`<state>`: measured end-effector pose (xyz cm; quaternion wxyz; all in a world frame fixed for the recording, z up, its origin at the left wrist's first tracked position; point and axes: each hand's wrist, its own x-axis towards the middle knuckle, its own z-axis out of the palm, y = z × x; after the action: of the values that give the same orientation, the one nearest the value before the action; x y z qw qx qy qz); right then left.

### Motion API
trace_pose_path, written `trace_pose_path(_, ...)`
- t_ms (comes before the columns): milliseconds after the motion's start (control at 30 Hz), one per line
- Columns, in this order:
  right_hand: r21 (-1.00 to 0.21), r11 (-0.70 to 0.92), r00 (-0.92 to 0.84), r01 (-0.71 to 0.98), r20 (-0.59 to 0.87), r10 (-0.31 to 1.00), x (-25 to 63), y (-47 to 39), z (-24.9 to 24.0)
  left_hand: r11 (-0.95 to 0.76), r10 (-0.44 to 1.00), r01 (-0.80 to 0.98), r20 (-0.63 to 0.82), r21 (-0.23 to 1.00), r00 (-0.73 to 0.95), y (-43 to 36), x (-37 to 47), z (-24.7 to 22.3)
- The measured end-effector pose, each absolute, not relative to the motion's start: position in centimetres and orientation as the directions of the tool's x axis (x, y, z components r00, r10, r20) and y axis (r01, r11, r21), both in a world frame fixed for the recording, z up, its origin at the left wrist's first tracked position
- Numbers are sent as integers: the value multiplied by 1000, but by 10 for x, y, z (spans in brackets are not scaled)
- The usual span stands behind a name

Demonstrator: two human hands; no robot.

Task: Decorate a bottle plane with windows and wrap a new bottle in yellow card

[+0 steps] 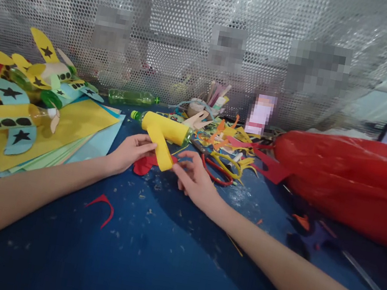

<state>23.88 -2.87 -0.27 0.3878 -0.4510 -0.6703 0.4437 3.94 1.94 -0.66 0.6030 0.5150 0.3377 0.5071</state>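
My left hand pinches the left edge of a yellow paper strip with rounded ends. The fingertips of my right hand are closed on the strip's lower right end. Just behind the strip lies a clear bottle wrapped in yellow paper, with a green cap at its left end; the strip's upper end overlaps it in view. Red paper pieces rest on the blue table below the strip, partly hidden by it and my fingers.
Decorated bottle planes and coloured sheets are at the left. Scissors, paper scraps and a green bottle lie behind my hands. A red plastic bag fills the right. A red offcut lies in front.
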Motion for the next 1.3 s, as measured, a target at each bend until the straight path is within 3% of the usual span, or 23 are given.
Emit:
trace_pose_path(133,-968,154,-273,198,97,957,240,-29,1,-57,961,-260,123,964,247,20,39,-9)
trace_pose_path(333,-936,167,-279,312,78,957,239,-30,2,-53,952,-205,111,977,285,19,37,-10)
trace_pose_path(500,-956,117,-242,268,50,969,240,-26,0,-62,945,-165,111,984,306,18,36,-9)
trace_pose_path(933,-933,159,-238,324,82,968,243,-21,-5,-16,964,-240,79,971,255,19,38,-7)
trace_pose_path(1300,-903,215,-258,372,122,958,244,-24,6,-27,972,-171,66,985,224,17,39,-4)
